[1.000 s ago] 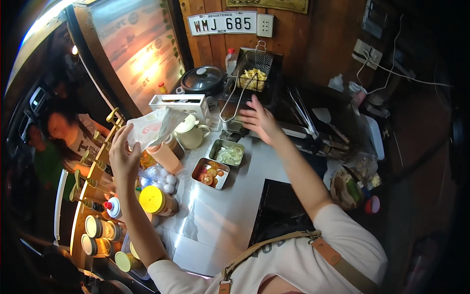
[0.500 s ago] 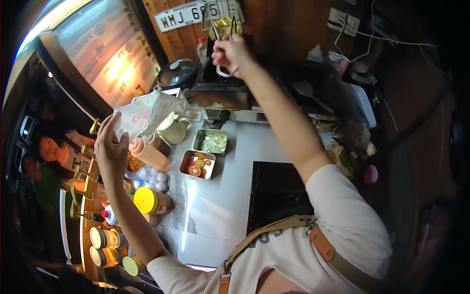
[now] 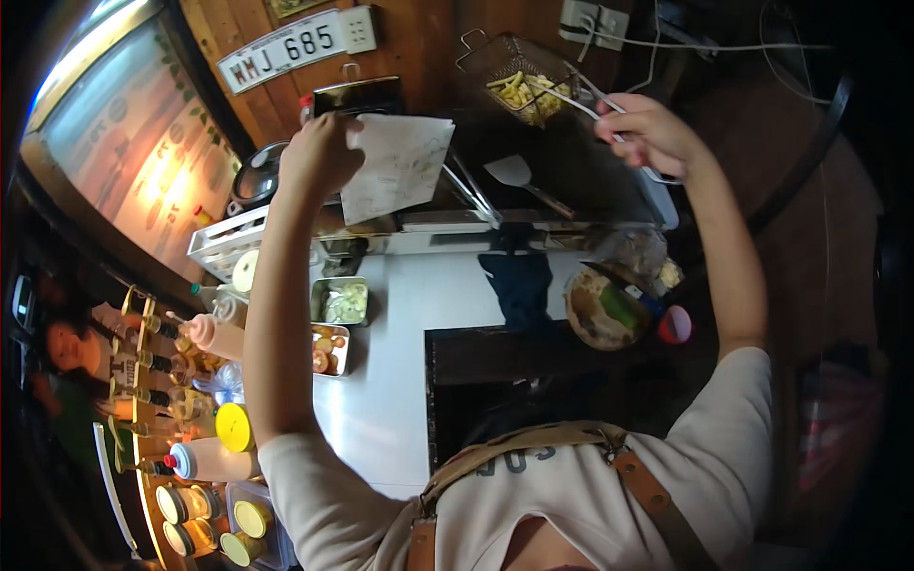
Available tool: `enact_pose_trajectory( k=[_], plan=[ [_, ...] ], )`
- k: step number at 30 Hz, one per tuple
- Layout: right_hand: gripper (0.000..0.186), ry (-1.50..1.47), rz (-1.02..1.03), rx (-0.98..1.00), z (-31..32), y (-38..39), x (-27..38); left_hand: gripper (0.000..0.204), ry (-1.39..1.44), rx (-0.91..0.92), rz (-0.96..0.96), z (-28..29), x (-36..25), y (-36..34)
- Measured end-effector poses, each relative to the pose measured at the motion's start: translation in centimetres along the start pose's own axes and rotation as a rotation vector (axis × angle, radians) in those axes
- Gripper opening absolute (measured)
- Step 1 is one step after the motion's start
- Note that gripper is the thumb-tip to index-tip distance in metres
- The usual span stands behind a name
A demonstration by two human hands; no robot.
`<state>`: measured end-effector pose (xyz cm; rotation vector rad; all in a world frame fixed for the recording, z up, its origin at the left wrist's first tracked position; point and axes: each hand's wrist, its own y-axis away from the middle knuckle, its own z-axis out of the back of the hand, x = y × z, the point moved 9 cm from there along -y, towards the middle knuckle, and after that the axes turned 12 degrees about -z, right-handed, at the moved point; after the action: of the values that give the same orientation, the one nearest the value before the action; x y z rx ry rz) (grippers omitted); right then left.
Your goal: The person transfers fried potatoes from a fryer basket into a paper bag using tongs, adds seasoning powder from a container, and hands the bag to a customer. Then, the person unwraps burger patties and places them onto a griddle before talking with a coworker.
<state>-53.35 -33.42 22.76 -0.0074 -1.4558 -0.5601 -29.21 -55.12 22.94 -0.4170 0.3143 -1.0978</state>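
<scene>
My left hand [image 3: 324,147] is closed on a white paper bag [image 3: 395,171], raised above the dark cooking surface. My right hand [image 3: 644,133] grips the long wire handle of a metal fryer basket [image 3: 552,81], which holds yellow fries [image 3: 512,90] and is lifted toward the back right. A white spatula [image 3: 509,173] and metal tongs [image 3: 474,195] lie below the basket on the dark surface. Two small steel containers hold sliced pale vegetables [image 3: 339,303] and sliced tomatoes [image 3: 324,354] on the worktop, partly behind my left arm.
Squeeze bottles [image 3: 214,333], jars [image 3: 190,533] and a yellow-lidded tub [image 3: 234,426] crowd the left shelf. A lidded pot [image 3: 257,171] stands back left. Cables [image 3: 733,46] hang right. A bowl [image 3: 605,314] sits on the right. A person [image 3: 86,352] is beyond the shelf.
My right hand has taken hold of the basket handle and lifted the basket with fries rightward. My left hand has moved the paper up and rightward, toward the back.
</scene>
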Motion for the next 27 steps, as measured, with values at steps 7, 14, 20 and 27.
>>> enact_pose_trajectory(
  k=[7, 14, 20, 27],
  plan=[
    [0.019, 0.338, -0.054, -0.065, 5.3, 3.4, 0.2, 0.029, -0.034, 0.236, 0.071, -9.2, -2.0, -12.5],
    [0.029, 0.419, -0.062, -0.104, 8.9, 7.4, 1.9, 0.029, -0.176, 0.240, -0.025, -8.7, -9.3, -20.3],
    [0.029, 0.298, -0.076, -0.160, 10.8, 6.4, -0.3, 0.031, -0.137, 0.120, 0.047, -12.8, -9.6, -21.2],
    [0.026, -0.153, -0.095, -0.149, 12.0, 3.6, -12.7, 0.047, -0.062, -0.017, -0.109, -8.0, -6.9, -19.0]
  ],
)
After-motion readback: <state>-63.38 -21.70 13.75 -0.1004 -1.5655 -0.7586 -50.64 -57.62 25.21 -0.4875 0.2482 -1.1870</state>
